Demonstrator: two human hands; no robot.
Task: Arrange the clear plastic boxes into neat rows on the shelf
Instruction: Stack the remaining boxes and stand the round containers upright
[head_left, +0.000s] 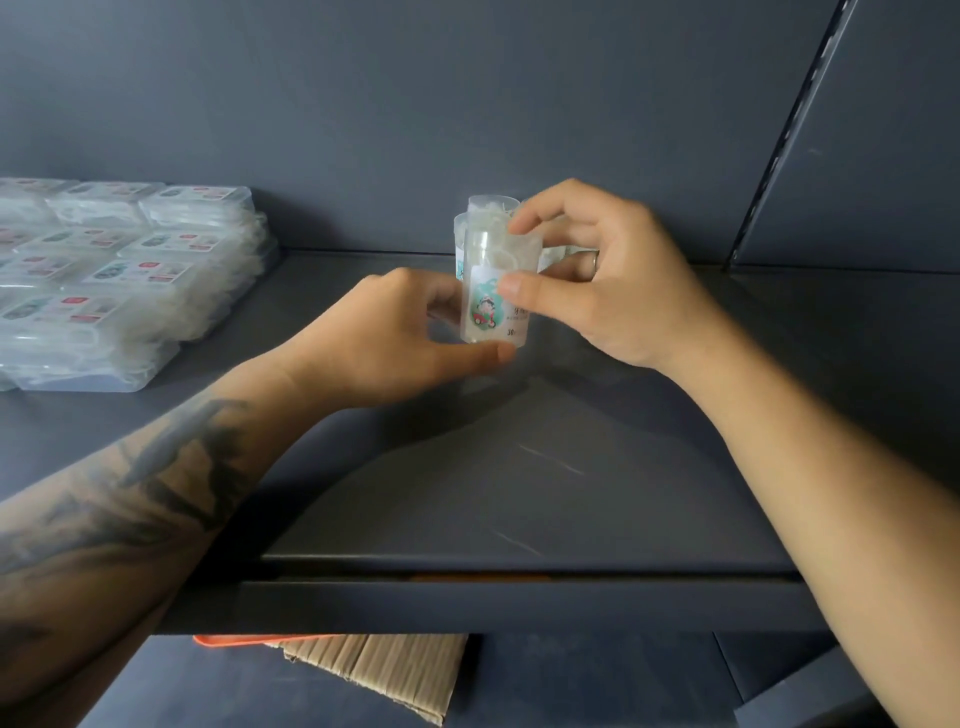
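Both hands pinch an upright clear box (496, 291): left hand (395, 332) at base, right hand (597, 275) higher. Stacked boxes (130, 270) at 9 o'clock. Best set it down square on the shelf (519, 493).

Dark blue-grey back wall (363, 104), slotted upright (795, 130)

Small clear plastic box (496, 291) with cartoon label, upright, white contents inside, mid-shelf on the dark grey metal shelf (519, 467). More clear boxes directly behind it, partly hidden. Flat clear lidded boxes with red-and-green labels (130, 270) stacked in rows, far left.
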